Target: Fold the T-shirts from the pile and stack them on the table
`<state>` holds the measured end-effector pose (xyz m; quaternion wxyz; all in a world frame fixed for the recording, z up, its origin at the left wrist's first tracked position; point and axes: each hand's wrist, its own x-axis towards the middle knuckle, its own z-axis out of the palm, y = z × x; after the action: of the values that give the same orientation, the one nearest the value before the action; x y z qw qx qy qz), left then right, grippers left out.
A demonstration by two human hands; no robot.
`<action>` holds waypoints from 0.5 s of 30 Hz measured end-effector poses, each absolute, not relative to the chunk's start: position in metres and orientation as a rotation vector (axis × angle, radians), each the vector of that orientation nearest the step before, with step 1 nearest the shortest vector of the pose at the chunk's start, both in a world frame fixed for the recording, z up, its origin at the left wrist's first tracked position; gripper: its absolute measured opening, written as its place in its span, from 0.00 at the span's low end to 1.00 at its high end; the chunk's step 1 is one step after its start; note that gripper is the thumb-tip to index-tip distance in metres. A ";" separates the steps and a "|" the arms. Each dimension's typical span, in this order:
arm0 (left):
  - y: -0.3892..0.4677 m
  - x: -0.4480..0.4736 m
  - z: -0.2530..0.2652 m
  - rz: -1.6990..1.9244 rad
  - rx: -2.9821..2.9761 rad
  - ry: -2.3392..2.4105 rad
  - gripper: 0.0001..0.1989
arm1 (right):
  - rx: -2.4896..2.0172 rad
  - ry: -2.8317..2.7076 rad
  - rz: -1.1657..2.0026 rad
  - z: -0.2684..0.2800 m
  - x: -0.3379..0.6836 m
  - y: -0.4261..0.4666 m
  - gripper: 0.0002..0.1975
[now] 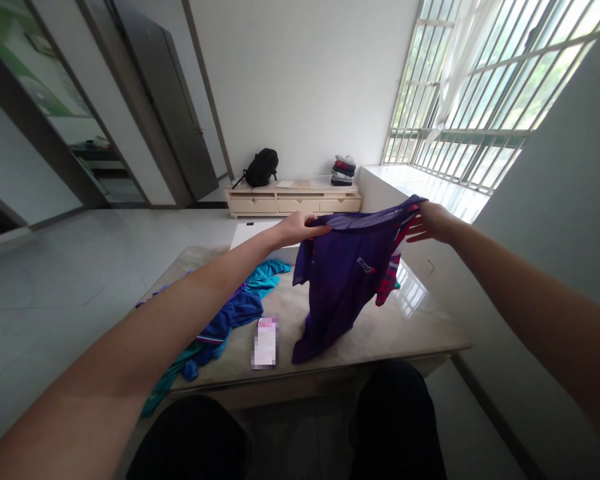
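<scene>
Glossy marble table (410,327), hands (300,229) gripping purple jersey (345,280)

In front of me sits a glossy stone-topped table (410,327). On its left lies a crumpled blue and teal garment (230,317), with a small blurred pink packet (265,341) near the front edge.

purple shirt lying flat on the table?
No: both the left hand and the right hand hold the purple shirt up by its top edge, its lower hem reaching the table.
</scene>
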<state>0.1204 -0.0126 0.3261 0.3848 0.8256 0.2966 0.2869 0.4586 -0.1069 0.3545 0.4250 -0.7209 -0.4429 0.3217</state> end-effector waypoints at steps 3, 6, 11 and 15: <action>-0.017 0.118 0.327 0.582 2.396 0.721 0.23 | -1.812 -1.057 0.679 0.347 0.452 -0.100 0.18; -0.017 0.117 0.325 0.461 2.531 0.850 0.23 | -1.903 -1.078 0.449 0.345 0.451 -0.094 0.18; -0.006 0.102 0.324 0.479 2.588 0.971 0.13 | -2.037 -1.265 0.240 0.353 0.458 -0.100 0.22; 0.013 0.081 0.323 0.564 2.456 1.040 0.18 | -2.165 -1.497 0.246 0.359 0.470 -0.116 0.26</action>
<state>0.0808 0.0125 0.3228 0.2063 0.8815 0.3733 0.2025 0.4698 -0.1162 0.3594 0.2464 -0.7936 -0.5490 0.0901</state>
